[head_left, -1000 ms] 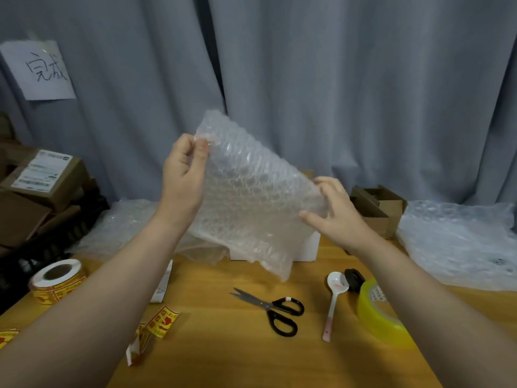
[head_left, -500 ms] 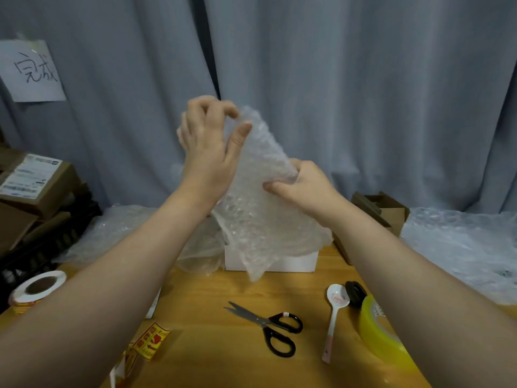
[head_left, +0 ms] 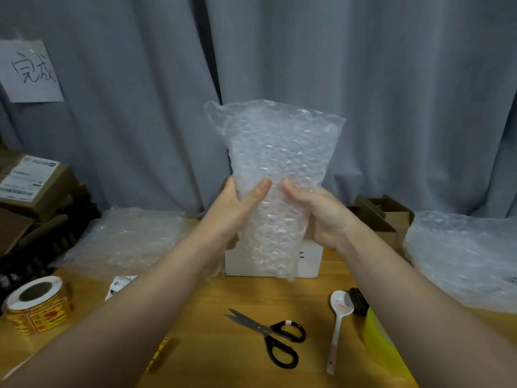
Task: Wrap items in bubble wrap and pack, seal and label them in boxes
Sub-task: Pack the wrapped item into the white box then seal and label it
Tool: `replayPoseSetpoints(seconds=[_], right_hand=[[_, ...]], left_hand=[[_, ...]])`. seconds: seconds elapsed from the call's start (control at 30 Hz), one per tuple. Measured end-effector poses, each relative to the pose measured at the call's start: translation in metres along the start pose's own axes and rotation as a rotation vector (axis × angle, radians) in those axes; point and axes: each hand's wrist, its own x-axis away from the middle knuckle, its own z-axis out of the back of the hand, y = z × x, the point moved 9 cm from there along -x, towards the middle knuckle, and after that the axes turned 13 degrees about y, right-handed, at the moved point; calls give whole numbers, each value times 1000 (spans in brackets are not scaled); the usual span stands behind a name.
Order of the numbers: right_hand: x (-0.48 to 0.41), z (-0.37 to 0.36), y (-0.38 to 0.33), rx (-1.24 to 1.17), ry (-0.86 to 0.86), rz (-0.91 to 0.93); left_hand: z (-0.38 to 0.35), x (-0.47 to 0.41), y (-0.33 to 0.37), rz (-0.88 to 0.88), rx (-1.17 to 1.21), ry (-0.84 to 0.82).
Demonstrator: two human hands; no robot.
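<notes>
scissors (head_left: 268, 336) and a spoon (head_left: 340, 312) lie on the desk (head_left: 212, 317), nearer than the white box (head_left: 310, 261). above the white box, the left grip (head_left: 237, 204) and right grip (head_left: 319, 211) each curl round the upright bubble wrap (head_left: 277, 152), pinching its lower half. a grey curtain (head_left: 391, 107) hangs behind the white box.

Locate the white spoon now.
Head view, right of centre: the white spoon lies on the wooden table between the black-handled scissors to its left and the yellow tape roll to its right, bowl end farthest from the person.
</notes>
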Motion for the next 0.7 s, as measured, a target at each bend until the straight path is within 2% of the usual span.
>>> replayPoseSetpoints(seconds=[0.07, 0.23, 0.3, 0.37, 0.4, 0.47, 0.5, 0.53, 0.57, 0.63, 0.7], right_hand=[[-1, -2, -8, -29, 28, 63], [8, -14, 2, -195, -123, -237], [9, -11, 5, -221, -120, -260], [-1, 2, -1, -253, -7, -148], [-8, 14, -10, -287, 88, -41], [-15, 47, -31, -271, 329, 172], [-15, 62, -40, -217, 440, 231], [-13, 75, -47, -156, 532, 256], [-12, 87, -52, -106, 602, 264], [-9, 106, -59, -82, 684, 291], [-4, 114, -71, -117, 751, 394]], left_hand=[[-10, 2, 9, 47, 62, -69], [-36, 8, 3, 132, -209, -278], [-43, 12, 4, 151, -296, -322], [-41, 8, 7, 102, -380, -286], [-37, 0, 8, 21, -445, -222], [-23, -22, 15, -297, -733, -61], [-22, -27, 14, -436, -931, -54], [-23, -30, 2, -473, -1121, -128], [-22, -30, -17, -434, -1282, -244], [-16, -26, -53, -328, -1455, -437], [-19, -22, -64, -463, -1497, -425]])
